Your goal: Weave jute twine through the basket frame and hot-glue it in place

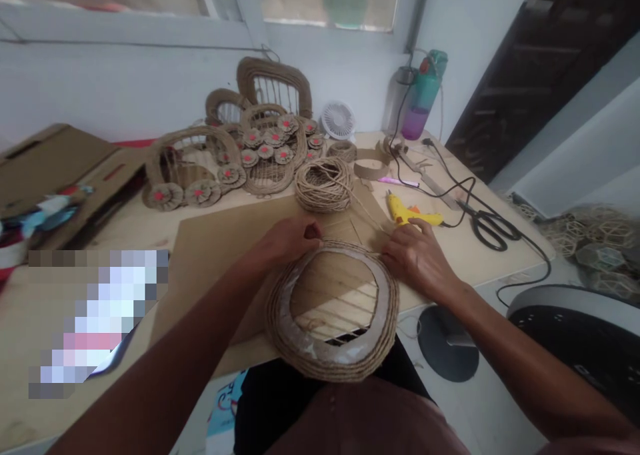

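Note:
An oval ring frame (381,301) wound with brown twine leans over the table's front edge and my lap. Its inner band is pale and shiny, and thin twine strands cross its opening. My left hand (295,239) pinches the far left rim, thumb and forefinger together. At the far right rim, my right hand (414,253) is closed with its fingertips curled down. A loose strand runs to this hand from a coil of twine (324,185); the exact grip is hidden behind the fingers. Just beyond my right hand lies a yellow glue gun (413,211).
Brown cardboard (215,241) lies beneath my left forearm. Black scissors (489,229) and a dark cable (543,248) lie at right. Twine-wrapped frames with flowers (273,141), a small white fan (338,120), and a bottle (425,95) stand behind. A pixelated patch covers something at left.

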